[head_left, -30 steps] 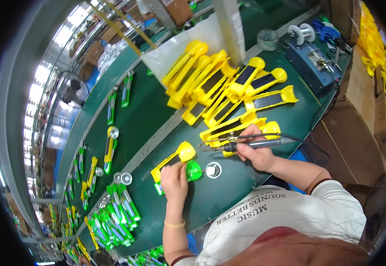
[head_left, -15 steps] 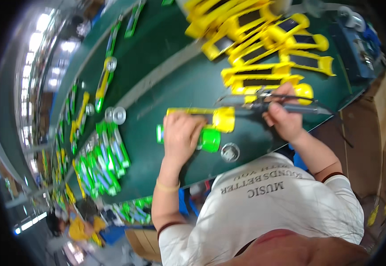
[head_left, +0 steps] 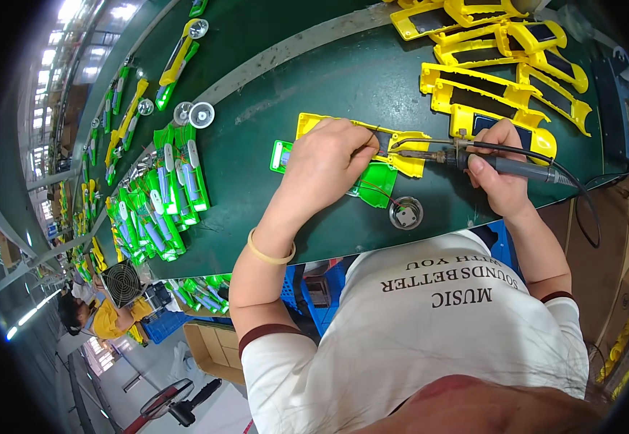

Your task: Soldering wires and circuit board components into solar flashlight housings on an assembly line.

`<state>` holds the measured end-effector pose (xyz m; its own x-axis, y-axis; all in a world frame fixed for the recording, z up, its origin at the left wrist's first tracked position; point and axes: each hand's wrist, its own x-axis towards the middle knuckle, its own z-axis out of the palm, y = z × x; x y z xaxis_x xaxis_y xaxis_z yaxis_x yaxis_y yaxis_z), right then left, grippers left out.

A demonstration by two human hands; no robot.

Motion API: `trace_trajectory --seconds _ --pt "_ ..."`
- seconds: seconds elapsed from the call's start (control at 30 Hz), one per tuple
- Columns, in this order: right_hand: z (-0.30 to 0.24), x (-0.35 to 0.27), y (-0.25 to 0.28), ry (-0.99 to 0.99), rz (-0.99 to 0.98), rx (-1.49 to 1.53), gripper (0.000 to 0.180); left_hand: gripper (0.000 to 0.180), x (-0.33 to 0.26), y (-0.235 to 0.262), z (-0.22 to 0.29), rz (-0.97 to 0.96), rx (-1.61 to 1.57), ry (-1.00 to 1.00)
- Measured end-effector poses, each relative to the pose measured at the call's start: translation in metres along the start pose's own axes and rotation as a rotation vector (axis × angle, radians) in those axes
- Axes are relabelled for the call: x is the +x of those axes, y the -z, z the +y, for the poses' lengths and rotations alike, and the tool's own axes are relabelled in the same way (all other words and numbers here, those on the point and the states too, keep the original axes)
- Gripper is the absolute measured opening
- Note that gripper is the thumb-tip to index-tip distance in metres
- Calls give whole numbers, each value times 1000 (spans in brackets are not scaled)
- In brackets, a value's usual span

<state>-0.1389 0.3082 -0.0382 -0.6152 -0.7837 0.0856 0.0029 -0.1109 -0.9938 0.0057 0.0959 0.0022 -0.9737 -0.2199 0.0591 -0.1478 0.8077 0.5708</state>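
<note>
Mid-frame, the left hand [head_left: 332,160] covers part of a yellow casing [head_left: 411,166] and a green casing [head_left: 377,183]; whether its bunched fingertips pinch anything I cannot tell. Right of centre, the right hand [head_left: 500,173] grips a soldering iron [head_left: 535,171], tip over the yellow casing's flared end (contact unclear). A slip could scorch plastic or fingers; nudging the green casing might strain the thin wire [head_left: 387,194] to the lamp cup [head_left: 406,214].

Left hand [head_left: 327,160] palm down, curled, right hand [head_left: 501,173] in a pen-like grip, bare forearms [head_left: 275,235] angled inward
</note>
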Motion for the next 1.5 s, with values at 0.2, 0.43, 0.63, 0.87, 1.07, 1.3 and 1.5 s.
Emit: trace_trajectory --seconds 0.2,0.43,0.63,0.87,1.07,1.3,1.5 --pt "0 3 -1 -14 -49 -65 23 8 3 -1 0 -22 65 -49" --pt "4 4 -4 -30 -2 -118 21 7 5 1 2 -26 104 -28" --pt "-2 3 -4 203 118 180 27 7 4 0 -2 -41 93 -44" --pt "-10 9 -25 62 62 182 26 8 3 0 -2 -36 83 -49" --pt "-7 7 -17 121 68 175 22 8 0 -3 -7 9 66 -54" --pt "-2 1 -10 130 -60 62 23 9 -3 -1 -7 9 43 -37" --pt "-3 5 -11 176 73 132 25 12 -10 -12 -2 49 4 -15"
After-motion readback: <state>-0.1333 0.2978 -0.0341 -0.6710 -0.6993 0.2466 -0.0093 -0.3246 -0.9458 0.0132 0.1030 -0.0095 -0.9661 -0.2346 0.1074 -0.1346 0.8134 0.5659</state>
